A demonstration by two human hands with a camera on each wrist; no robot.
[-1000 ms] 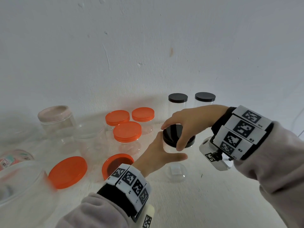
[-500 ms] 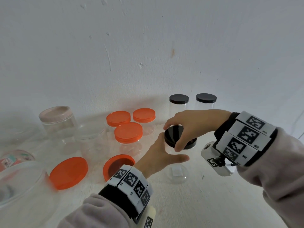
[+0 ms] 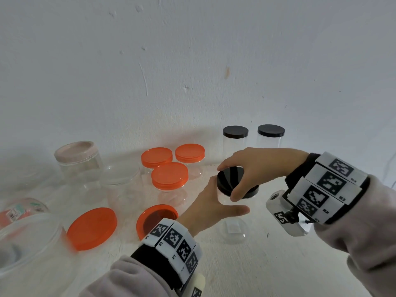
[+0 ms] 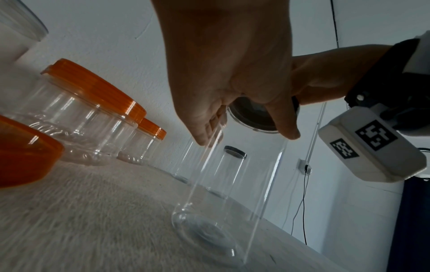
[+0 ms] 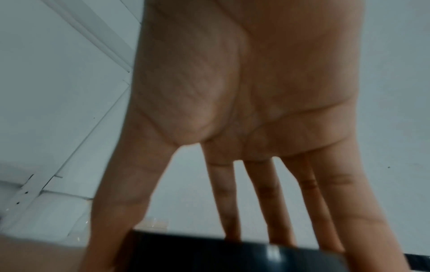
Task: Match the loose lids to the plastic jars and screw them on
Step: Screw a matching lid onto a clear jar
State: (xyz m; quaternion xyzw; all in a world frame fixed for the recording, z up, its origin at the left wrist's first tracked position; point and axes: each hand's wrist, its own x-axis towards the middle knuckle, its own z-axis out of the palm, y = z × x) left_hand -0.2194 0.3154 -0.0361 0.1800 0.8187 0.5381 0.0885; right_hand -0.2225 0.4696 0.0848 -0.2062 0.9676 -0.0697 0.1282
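Note:
A tall clear plastic jar [image 3: 234,226] stands on the white table in front of me. My left hand [image 3: 214,207] wraps round its upper wall, thumb across the front. My right hand [image 3: 237,179] comes from the right and grips the black lid [image 3: 228,181] sitting on the jar's mouth, thumb on the near rim, fingers over the far rim. The left wrist view shows the jar [image 4: 223,193] from below with the lid [image 4: 253,117] on top. In the right wrist view my fingers [image 5: 274,202] spread down onto the black lid [image 5: 232,255].
Two black-lidded tall jars [image 3: 235,138] [image 3: 271,136] stand by the wall. Three orange-lidded jars [image 3: 169,176] cluster at the middle. Two loose orange lids [image 3: 92,228] [image 3: 156,217] lie near my left wrist. Open clear jars [image 3: 79,159] and a large tub [image 3: 27,245] stand at the left.
My right wrist has dropped and swung a little toward me while the fingers stay on the black lid. The left hand still holds the jar in the same place.

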